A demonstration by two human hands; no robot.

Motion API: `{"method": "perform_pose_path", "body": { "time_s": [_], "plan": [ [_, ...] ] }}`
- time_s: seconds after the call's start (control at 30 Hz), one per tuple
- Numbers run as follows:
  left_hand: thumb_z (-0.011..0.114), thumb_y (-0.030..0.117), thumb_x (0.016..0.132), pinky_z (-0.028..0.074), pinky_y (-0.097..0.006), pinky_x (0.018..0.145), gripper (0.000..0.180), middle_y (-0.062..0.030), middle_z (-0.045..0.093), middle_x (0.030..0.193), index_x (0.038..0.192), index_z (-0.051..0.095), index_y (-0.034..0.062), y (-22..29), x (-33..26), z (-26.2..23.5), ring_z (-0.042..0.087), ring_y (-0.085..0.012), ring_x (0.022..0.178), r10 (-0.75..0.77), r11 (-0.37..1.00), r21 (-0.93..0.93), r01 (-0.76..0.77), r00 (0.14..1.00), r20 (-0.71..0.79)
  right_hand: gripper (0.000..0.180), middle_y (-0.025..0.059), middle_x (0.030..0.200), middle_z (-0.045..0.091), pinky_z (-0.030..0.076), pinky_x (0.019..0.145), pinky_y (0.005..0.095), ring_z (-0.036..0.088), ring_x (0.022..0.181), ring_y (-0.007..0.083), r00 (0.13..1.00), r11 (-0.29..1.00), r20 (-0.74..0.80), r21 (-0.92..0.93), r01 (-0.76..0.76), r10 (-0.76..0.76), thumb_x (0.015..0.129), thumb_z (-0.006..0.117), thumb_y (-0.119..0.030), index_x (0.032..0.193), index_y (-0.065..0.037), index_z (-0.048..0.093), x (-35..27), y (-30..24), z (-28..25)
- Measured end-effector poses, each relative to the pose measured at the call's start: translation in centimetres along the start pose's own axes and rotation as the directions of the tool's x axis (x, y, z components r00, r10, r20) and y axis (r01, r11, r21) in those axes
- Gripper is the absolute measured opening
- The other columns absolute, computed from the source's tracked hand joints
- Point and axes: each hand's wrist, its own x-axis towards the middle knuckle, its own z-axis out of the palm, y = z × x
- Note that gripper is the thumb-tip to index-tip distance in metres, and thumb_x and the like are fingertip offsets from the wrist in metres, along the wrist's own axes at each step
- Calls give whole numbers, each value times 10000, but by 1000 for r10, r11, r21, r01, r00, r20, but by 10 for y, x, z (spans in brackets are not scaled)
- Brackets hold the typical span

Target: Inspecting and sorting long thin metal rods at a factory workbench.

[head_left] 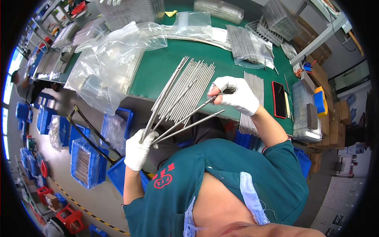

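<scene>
Left hand (138,152) fists the near ends of a rod fan; right hand (236,94) pinches the far end of one rod.
Rods (179,93) splay up-right from the left grip, long axes diagonal, tips over the green surface (158,67). The right grip is closed narrow on one rod (185,117) low in the fan; another rod lies just below it. More loose rods (252,85) sit just beyond the right hand.
</scene>
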Motion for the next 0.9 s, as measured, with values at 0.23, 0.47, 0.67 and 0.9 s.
{"method": "perform_pose_path", "body": {
  "time_s": [0.23, 0.47, 0.67, 0.9],
  "plan": [
    [562, 209, 836, 371, -198, 494, 207, -33, 574, 584, 876, 604, 10, 3, -2, 2, 498, -67, 511, 1, 999, 32, -1, 1000, 1, 161, 53, 824, 626, 466, 701, 246, 583, 766, 111, 964, 866, 128, -424, 266, -234, 684, 679, -36, 839, -18, 638, 0, -6, -7],
    [559, 170, 825, 427, -223, 550, 180, -59, 594, 612, 873, 616, 6, 2, 0, 3, 553, -91, 555, -34, 999, 17, 32, 993, 109, 184, 65, 863, 611, 469, 708, 242, 580, 772, 118, 991, 995, 120, -84, -44, 54, 698, 670, -16, 874, 6, 619, -9, -4, 3],
    [548, 176, 831, 429, -223, 548, 193, -61, 595, 608, 869, 616, 0, 3, -4, 3, 556, -96, 544, -18, 1000, -4, 18, 993, 113, 213, 87, 745, 579, 442, 638, 266, 556, 690, 159, 987, 978, -42, 133, 158, -154, 691, 713, -135, 822, -11, 600, -5, 1, -13],
    [541, 152, 829, 446, -232, 555, 170, -70, 611, 628, 863, 625, 8, 5, -6, 4, 581, -110, 559, 12, 1000, 12, -14, 989, 147, 176, 40, 808, 588, 442, 670, 232, 545, 729, 102, 995, 999, -96, -27, -29, 27, 703, 679, -54, 855, 0, 607, 8, 1, 0]
  ]
}}
